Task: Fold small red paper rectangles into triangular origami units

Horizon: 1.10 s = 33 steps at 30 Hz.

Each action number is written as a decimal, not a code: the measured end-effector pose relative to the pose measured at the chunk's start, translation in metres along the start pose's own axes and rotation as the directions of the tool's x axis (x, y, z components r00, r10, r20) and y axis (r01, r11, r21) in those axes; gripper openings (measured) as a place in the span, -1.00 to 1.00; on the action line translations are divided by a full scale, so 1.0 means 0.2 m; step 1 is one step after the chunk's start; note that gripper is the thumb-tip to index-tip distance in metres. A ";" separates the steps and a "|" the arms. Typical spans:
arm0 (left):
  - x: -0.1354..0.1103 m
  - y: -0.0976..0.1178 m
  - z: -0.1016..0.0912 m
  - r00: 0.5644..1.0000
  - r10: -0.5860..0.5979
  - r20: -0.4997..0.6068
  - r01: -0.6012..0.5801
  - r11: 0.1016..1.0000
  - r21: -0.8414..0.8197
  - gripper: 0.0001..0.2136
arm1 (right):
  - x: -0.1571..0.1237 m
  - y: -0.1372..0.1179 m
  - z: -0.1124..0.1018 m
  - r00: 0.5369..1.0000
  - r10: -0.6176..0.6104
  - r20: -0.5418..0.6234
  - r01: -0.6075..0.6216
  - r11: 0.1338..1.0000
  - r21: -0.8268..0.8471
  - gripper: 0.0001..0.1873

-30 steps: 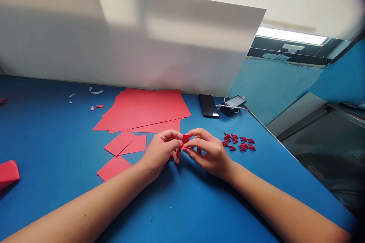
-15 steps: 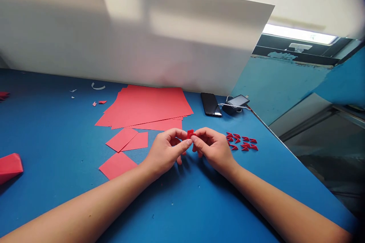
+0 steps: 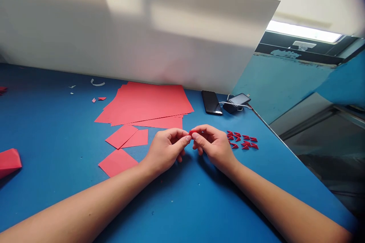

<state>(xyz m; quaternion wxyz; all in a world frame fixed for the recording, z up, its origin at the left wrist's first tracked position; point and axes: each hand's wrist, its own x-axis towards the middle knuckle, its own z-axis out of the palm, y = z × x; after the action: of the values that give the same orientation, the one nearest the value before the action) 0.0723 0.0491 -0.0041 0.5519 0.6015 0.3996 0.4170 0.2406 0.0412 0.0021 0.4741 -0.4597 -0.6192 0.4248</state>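
Note:
Between my fingertips is a small folded piece of red paper (image 3: 191,133), held just above the blue table (image 3: 182,205). My left hand (image 3: 168,146) pinches its left side with thumb and fingers. From the other side, my right hand (image 3: 212,142) grips it, thumb in front and fingers behind, hiding much of the piece. To the right of my right hand lie several small folded red paper triangles (image 3: 245,145) in rows. Beyond my left forearm, cut red paper squares (image 3: 121,136) lie on the table, one partly overlapping another.
A stack of large red paper sheets (image 3: 151,102) lies before the white board (image 3: 128,38). A black phone (image 3: 211,102) and a device with a white cable (image 3: 238,99) sit at the back right. Paper scraps (image 3: 102,98) and a red folded form (image 3: 10,162) are at left.
The upright part of the folded red paper that stuck up between my fingers is now down, and the piece looks smaller. My hands stay close together. The view has shifted slightly.

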 end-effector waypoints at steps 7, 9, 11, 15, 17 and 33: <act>-0.01 0.02 0.00 1.000 0.003 0.001 -0.003 1.000 -0.003 -0.78 | 0.00 -0.01 0.00 1.000 0.001 0.008 -0.001 1.000 -0.011 -0.78; -0.01 0.02 0.00 1.000 0.003 -0.003 -0.003 1.000 -0.016 -0.79 | 0.00 -0.01 0.00 1.000 0.004 0.008 -0.004 1.000 -0.017 -0.77; -0.01 0.02 0.00 1.000 0.006 0.000 -0.006 1.000 -0.020 -0.78 | 0.00 -0.01 0.00 1.000 0.003 0.008 -0.002 1.000 -0.022 -0.77; -0.01 0.03 0.00 1.000 0.016 0.008 -0.016 1.000 -0.018 -0.78 | 0.00 -0.01 0.00 1.000 -0.020 0.019 0.021 0.999 -0.043 -0.79; -0.01 0.03 0.00 1.000 0.013 0.003 -0.013 1.000 -0.025 -0.77 | 0.00 -0.01 -0.01 0.999 -0.026 0.029 0.027 0.999 -0.047 -0.80; 0.00 0.04 -0.02 0.999 -0.033 -0.031 0.030 0.994 -0.103 -0.82 | 0.00 0.00 -0.02 0.998 -0.008 0.061 0.004 0.998 0.062 -0.83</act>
<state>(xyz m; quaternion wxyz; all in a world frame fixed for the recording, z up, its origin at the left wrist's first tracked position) 0.0699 0.0503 0.0046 0.5819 0.5592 0.3961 0.4379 0.2441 0.0417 0.0033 0.4703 -0.4297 -0.6212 0.4564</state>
